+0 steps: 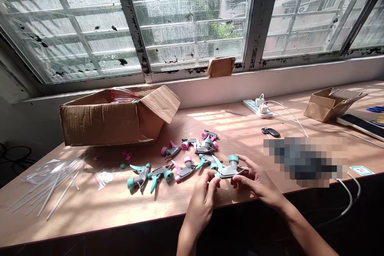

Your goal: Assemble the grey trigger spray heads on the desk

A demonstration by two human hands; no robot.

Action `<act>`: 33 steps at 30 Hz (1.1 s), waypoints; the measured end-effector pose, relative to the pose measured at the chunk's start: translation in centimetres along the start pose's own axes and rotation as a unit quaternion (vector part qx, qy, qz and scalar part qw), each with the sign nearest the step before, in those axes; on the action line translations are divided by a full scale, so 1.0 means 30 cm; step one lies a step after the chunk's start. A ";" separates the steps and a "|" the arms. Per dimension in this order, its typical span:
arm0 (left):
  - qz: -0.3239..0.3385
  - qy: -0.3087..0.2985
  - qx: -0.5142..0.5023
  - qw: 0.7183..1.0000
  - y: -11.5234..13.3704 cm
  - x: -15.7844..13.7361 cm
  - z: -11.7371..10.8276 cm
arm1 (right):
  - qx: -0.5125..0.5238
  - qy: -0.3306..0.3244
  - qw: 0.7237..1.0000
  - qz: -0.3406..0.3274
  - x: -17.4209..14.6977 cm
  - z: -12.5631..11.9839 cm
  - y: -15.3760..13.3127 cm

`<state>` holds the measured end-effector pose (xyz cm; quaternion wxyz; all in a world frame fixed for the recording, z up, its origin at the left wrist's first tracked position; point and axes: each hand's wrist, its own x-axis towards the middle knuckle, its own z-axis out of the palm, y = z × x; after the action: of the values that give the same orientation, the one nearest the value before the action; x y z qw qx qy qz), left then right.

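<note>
Between my two hands, over the table's front edge, is a grey and teal spray trigger head point(232, 170), its teal screw collar facing up. My left hand point(204, 192) pinches its teal nozzle end with thumb and fingers. Around the other end, my right hand point(255, 178) is closed with the thumb in front and fingers behind. Just left of my hands lie a pink and grey spray head point(185, 170) and teal and grey spray heads point(160, 175), point(139, 177). Farther back, several more pink and grey spray heads point(171, 151) lie in a loose group.
An open cardboard box point(99, 126) with a clear pink bottle point(124, 95) stands back left. Thin plastic tubes point(57, 194) and small caps point(123, 166) lie left. A power strip point(257, 109), keys point(270, 132), a blurred dark object point(303, 158) and a small box point(322, 106) sit right.
</note>
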<state>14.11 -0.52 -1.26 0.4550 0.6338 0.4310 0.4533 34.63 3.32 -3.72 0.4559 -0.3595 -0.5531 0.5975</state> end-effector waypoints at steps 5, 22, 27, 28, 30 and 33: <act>-0.026 0.006 -0.031 0.999 0.011 0.003 0.013 | 0.005 0.011 0.999 -0.032 -0.001 -0.001 0.013; -0.022 -0.012 -0.021 0.999 0.000 0.002 -0.010 | 0.009 0.013 1.000 0.011 0.004 -0.007 0.017; -0.016 -0.029 0.020 0.999 0.014 0.000 -0.018 | -0.025 0.007 0.999 0.026 0.005 -0.013 0.003; -0.015 -0.027 0.022 0.999 0.011 0.001 -0.017 | -0.024 0.009 0.999 0.023 0.004 -0.013 0.003; -0.010 -0.022 0.022 0.999 0.005 0.001 -0.017 | -0.020 0.013 1.000 0.020 0.001 -0.010 0.002; 0.004 -0.017 0.025 1.000 -0.001 -0.001 -0.016 | -0.016 0.015 1.000 0.022 0.000 -0.006 -0.001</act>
<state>13.64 -0.46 -1.22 0.4443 0.6542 0.4322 0.4333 34.82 3.38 -3.71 0.4449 -0.3877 -0.5472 0.5936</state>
